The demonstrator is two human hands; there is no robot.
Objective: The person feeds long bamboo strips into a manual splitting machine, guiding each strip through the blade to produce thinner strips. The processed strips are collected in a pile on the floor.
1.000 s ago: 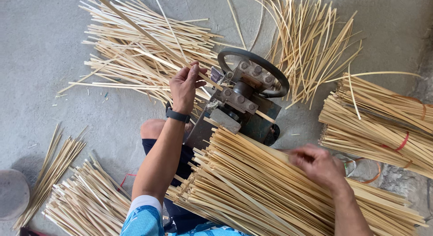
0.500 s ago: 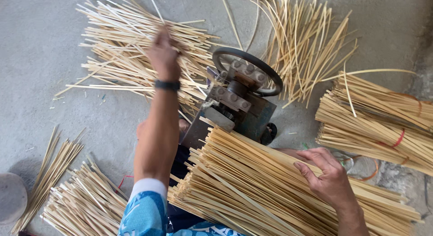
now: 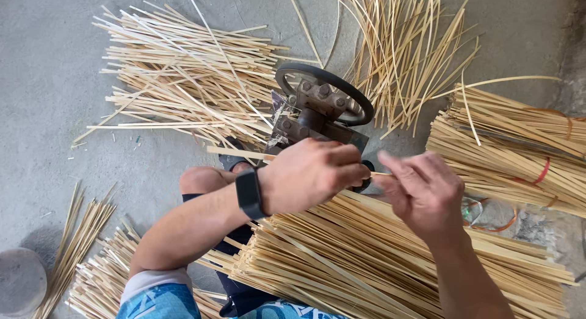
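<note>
While both hands meet at frame centre, left hand [image 3: 311,175] curled shut around thin pale bamboo strip [image 3: 241,153], strip running toward 9 o'clock. Right hand [image 3: 421,188] pinches strip's other end, fingertips pressed together. Dark metal hand-wheel machine [image 3: 323,105] at 12 o'clock of hands. Large pale bamboo-strip bundle [image 3: 366,264] lies at 6 o'clock.

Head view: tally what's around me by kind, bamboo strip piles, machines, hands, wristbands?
Bamboo strip piles: 6 ()
Hand-wheel machine: 1
Hands: 2, left hand, right hand
Black wristband: 1
Total: 10
</note>
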